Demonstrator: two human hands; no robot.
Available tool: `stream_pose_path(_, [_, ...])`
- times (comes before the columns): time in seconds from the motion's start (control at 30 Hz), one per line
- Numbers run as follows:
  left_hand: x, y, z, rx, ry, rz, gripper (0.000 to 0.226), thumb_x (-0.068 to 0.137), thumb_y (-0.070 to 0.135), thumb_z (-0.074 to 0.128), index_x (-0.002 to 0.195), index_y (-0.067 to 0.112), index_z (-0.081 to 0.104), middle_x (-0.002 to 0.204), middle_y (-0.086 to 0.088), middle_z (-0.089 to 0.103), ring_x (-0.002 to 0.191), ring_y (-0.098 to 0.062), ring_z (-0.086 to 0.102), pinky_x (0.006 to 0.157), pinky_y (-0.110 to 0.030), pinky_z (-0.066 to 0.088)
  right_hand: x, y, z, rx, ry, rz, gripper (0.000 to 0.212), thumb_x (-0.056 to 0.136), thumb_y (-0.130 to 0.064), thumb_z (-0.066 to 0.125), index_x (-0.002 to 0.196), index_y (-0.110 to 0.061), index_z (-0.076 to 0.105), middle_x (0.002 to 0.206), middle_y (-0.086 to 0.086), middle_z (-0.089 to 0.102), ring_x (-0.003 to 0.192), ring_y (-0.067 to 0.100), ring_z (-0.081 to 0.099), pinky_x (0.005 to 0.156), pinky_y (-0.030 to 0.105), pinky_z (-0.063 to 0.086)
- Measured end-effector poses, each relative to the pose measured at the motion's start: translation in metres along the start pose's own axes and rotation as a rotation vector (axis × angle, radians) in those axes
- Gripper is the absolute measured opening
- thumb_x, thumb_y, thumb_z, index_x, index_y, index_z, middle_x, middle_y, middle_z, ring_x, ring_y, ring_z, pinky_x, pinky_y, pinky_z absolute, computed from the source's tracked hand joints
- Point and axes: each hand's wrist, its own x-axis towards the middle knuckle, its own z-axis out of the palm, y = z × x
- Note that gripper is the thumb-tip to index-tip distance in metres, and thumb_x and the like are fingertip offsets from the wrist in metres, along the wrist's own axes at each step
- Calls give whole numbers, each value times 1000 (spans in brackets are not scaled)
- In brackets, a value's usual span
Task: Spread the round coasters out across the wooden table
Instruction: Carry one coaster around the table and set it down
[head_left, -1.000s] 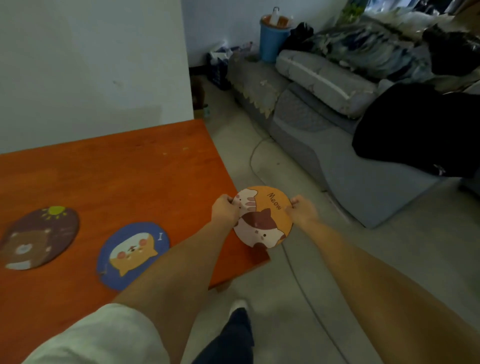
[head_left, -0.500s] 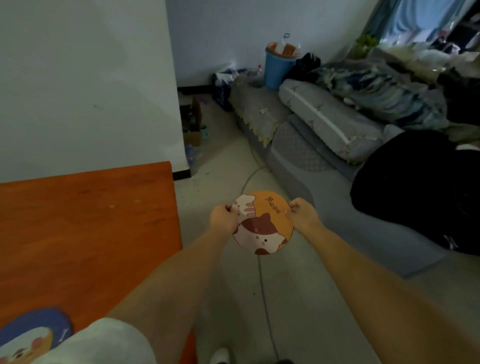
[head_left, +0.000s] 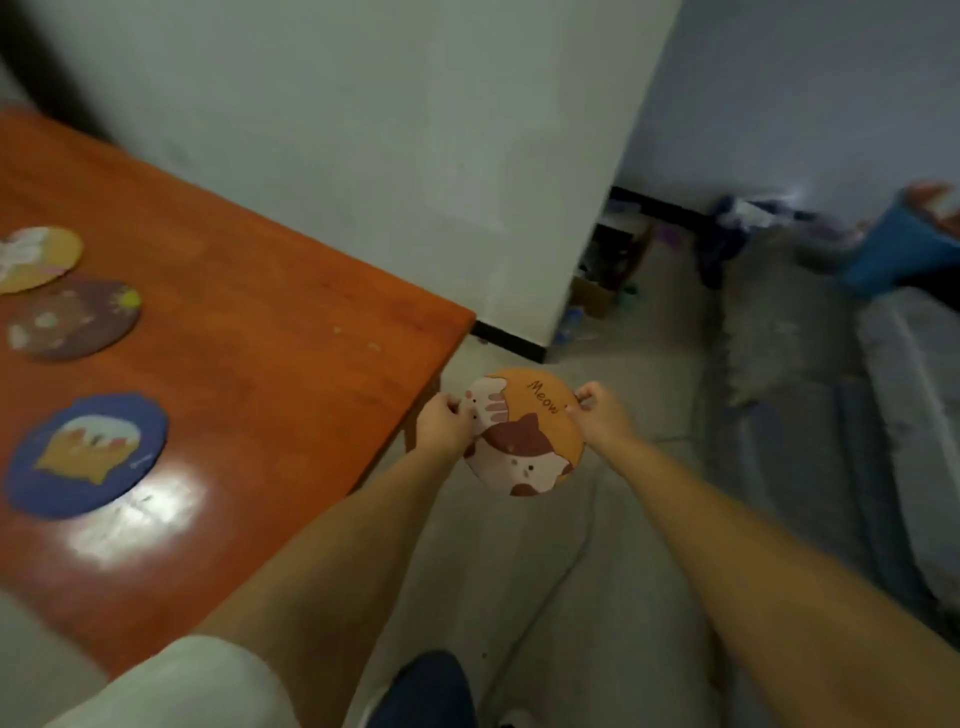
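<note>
I hold an orange round coaster (head_left: 524, 434) with a cat picture and the word "Meow" over the floor, just right of the wooden table's (head_left: 270, 343) corner. My left hand (head_left: 444, 423) pinches its left edge and my right hand (head_left: 602, 418) pinches its right edge. Three round coasters lie flat on the table at the left: a blue one (head_left: 85, 454) nearest me, a dark brown one (head_left: 75, 319) behind it, and a yellow one (head_left: 36, 257) at the far left edge of view.
A white wall (head_left: 395, 145) runs behind the table. A grey sofa (head_left: 904, 405) stands on the right with a blue bin (head_left: 893, 249) beyond it. Boxes and clutter (head_left: 608, 275) sit by the wall corner. A cable (head_left: 566, 561) trails across the floor under my arms.
The view has swung left, so more of the table and three laid coasters show. My hands still hold the orange coaster the same way, now next to the table's corner.
</note>
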Motion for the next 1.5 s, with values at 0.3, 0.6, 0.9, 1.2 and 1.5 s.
stream_pose_path(0.3, [25,-44,-98,-103,381,-153,24,94,15,50,72,9,44,64,-3,46,61,-18,44,52,-29,37,46,-108,92,-109,-320,-363,16,90,-15,60,105,-8,60,112,15,66,100,28,61,86,39,52])
stream_pose_path(0.6, [38,-79,-169,-110,541,-284,40,95,12,52,61,18,32,57,-2,41,50,-12,40,44,-22,32,53,-186,171,-274,-510,-548,19,94,-15,56,110,-5,57,107,13,63,86,21,49,73,28,37])
stream_pose_path(0.9, [59,-102,-171,-42,625,-416,42,96,12,49,60,19,28,59,-1,36,51,-11,34,44,-24,27,74,-202,222,-452,-597,-649,6,93,-16,55,94,-10,54,85,3,54,77,22,48,48,24,26])
stream_pose_path(1.2, [79,-101,-174,258,560,-496,14,92,14,49,102,4,49,107,-17,53,93,-35,56,77,-45,49,88,-216,243,-733,-603,-742,36,91,-28,55,124,-13,48,127,9,53,116,31,53,85,42,48])
stream_pose_path(1.5, [100,-74,-197,311,529,-409,38,88,19,60,121,6,45,125,-14,49,96,-30,55,75,-38,48,129,-236,203,-522,-557,-577,30,91,-25,57,118,-14,51,125,11,56,109,28,58,92,42,52])
